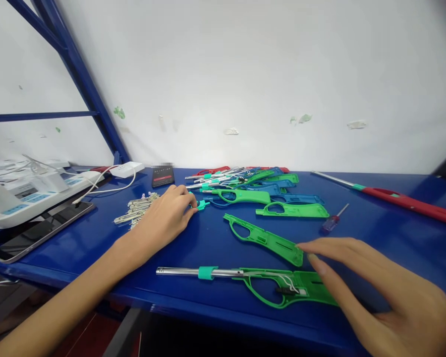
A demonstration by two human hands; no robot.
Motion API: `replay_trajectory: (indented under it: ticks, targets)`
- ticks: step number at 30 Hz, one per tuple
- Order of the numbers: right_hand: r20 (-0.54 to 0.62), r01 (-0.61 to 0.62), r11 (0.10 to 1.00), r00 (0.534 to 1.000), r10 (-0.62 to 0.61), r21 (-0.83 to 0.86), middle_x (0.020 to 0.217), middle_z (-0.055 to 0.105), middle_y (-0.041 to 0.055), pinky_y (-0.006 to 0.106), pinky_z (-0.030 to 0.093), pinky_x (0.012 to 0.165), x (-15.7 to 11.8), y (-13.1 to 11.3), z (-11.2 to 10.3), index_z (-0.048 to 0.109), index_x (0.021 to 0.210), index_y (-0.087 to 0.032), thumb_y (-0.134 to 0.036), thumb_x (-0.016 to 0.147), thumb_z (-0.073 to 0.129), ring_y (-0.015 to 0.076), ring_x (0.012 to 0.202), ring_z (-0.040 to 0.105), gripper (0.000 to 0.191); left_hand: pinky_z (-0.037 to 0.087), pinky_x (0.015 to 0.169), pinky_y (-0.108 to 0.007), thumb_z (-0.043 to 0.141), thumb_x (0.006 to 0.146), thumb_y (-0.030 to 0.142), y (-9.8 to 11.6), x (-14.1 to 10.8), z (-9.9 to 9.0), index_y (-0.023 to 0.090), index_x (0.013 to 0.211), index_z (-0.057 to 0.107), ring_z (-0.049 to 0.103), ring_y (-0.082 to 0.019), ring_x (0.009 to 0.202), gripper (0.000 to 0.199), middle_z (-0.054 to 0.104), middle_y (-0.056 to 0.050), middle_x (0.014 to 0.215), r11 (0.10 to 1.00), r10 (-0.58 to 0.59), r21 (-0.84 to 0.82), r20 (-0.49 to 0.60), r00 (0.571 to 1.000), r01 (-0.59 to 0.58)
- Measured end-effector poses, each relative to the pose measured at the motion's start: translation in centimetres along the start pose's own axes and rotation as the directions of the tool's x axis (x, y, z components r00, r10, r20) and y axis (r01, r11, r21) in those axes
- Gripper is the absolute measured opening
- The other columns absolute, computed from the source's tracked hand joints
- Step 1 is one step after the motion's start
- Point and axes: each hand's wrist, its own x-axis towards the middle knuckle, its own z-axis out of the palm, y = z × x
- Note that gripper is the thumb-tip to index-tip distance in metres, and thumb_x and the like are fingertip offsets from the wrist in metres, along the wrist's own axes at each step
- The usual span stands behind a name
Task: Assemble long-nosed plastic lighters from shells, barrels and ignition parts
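Note:
My left hand [167, 210] reaches to the middle of the table, thumb and index finger pinched on a small teal plastic trigger [202, 205]. My right hand [386, 287] is at the lower right, fingers stretched out. Its index fingertip is at the end of a green lighter half-shell [269, 240]; whether it touches is hard to tell. Nearest to me lies an opened green lighter [275, 296] with a metal tube, a teal collar [207, 272] and white wires in its shell. The right thumb hides part of that shell's end.
Behind lie several green, blue and red lighter parts [252, 196]. Small metal-coloured parts [137, 210] are piled by my left wrist. A screwdriver [332, 223] and red lighter [405, 198] lie right. Phones [40, 230] and a white power strip [44, 198] stand left.

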Motion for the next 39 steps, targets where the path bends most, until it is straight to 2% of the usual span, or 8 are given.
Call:
replay_trajectory:
  ticks: [6, 10, 13, 17, 22, 30, 35, 39]
  targets:
    - [-0.016, -0.066, 0.998, 0.998, 0.067, 0.018, 0.117, 0.09, -0.0019, 0.027, 0.074, 0.082, 0.7, -1.1, -0.2, 0.083, 0.124, -0.036, -0.047, 0.119, 0.067, 0.0206, 0.096, 0.09, 0.02, 0.062, 0.082, -0.044, 0.061, 0.109, 0.026, 1.8, -0.9, -1.6, 0.02, 0.099, 0.079, 0.077, -0.034, 0.099, 0.022, 0.082, -0.012, 0.102, 0.996, -0.011, -0.087, -0.06, 0.998, 0.006]
    - [0.032, -0.041, 0.997, 0.999, 0.039, 0.062, 0.106, 0.088, -0.0015, 0.025, 0.071, 0.077, 0.3, -1.7, -0.5, 0.083, 0.114, -0.035, -0.05, 0.118, 0.07, 0.0193, 0.087, 0.088, 0.02, 0.064, 0.088, -0.035, 0.06, 0.115, 0.028, 6.0, -3.5, -2.9, 0.025, 0.103, 0.072, 0.084, -0.023, 0.101, 0.017, 0.084, -0.003, 0.11, 0.973, 0.047, -0.22, -0.13, 0.99, -0.075]
    - [0.083, 0.011, 0.997, 0.996, -0.017, 0.071, 0.104, 0.088, -0.0007, 0.024, 0.071, 0.078, -0.2, -1.7, -0.6, 0.082, 0.11, -0.034, -0.049, 0.117, 0.071, 0.0191, 0.086, 0.087, 0.02, 0.062, 0.088, -0.024, 0.061, 0.114, 0.013, 9.8, -5.2, -3.1, 0.027, 0.107, 0.067, 0.084, -0.013, 0.1, 0.017, 0.084, 0.002, 0.118, 0.904, 0.096, -0.391, -0.203, 0.975, -0.17]
    - [0.104, 0.061, 0.998, 0.993, -0.063, 0.026, 0.102, 0.087, -0.004, 0.019, 0.069, 0.077, -0.2, -1.5, -0.5, 0.082, 0.109, -0.036, -0.055, 0.118, 0.071, 0.0153, 0.083, 0.087, 0.024, 0.062, 0.081, -0.023, 0.059, 0.116, 0.007, 12.7, -5.6, -2.7, 0.023, 0.099, 0.064, 0.08, -0.013, 0.086, 0.024, 0.081, 0.001, 0.098, 0.86, 0.147, -0.45, -0.235, 0.961, -0.242]
    - [0.1, 0.137, 0.991, 0.985, -0.137, 0.01, 0.098, 0.087, -0.0085, 0.014, 0.067, 0.081, 0.7, -1.5, -0.6, 0.083, 0.106, -0.038, -0.058, 0.121, 0.064, 0.0102, 0.084, 0.087, 0.032, 0.061, 0.079, -0.022, 0.063, 0.115, 0.003, 13.4, -5.3, -1.7, 0.022, 0.108, 0.068, 0.076, -0.013, 0.085, 0.021, 0.081, 0.002, 0.099, 0.807, 0.125, -0.535, -0.262, 0.957, -0.251]
    - [0.108, 0.118, 0.99, 0.986, -0.127, 0.083, 0.096, 0.088, -0.0119, 0.009, 0.066, 0.082, 1.0, -1.5, -0.7, 0.085, 0.105, -0.04, -0.059, 0.122, 0.062, 0.0064, 0.082, 0.088, 0.035, 0.061, 0.086, -0.025, 0.063, 0.118, 0.007, 13.4, -5.8, -1.1, 0.023, 0.143, 0.07, 0.072, -0.015, 0.089, 0.03, 0.082, 0.0, 0.108, 0.842, 0.112, -0.474, -0.312, 0.944, -0.256]
    - [0.101, 0.102, 0.991, 0.989, -0.111, 0.087, 0.093, 0.088, -0.0101, 0.012, 0.066, 0.075, 1.2, -1.7, -0.6, 0.086, 0.102, -0.038, -0.061, 0.122, 0.061, 0.0083, 0.079, 0.087, 0.038, 0.062, 0.09, -0.017, 0.055, 0.114, -0.001, 13.4, -6.0, -1.7, 0.024, 0.141, 0.079, 0.077, -0.01, 0.098, 0.044, 0.079, -0.002, 0.119, 0.817, 0.073, -0.538, -0.258, 0.963, -0.206]
    - [0.1, 0.096, 0.991, 0.989, -0.105, 0.09, 0.094, 0.088, -0.0121, 0.009, 0.064, 0.079, 1.2, -1.8, -0.6, 0.085, 0.103, -0.04, -0.061, 0.122, 0.062, 0.0063, 0.08, 0.087, 0.036, 0.062, 0.09, -0.01, 0.059, 0.109, -0.002, 13.8, -5.9, -2.3, 0.026, 0.132, 0.084, 0.08, -0.006, 0.095, 0.044, 0.081, 0.0, 0.114, 0.741, 0.011, -0.647, -0.257, 0.966, -0.18]
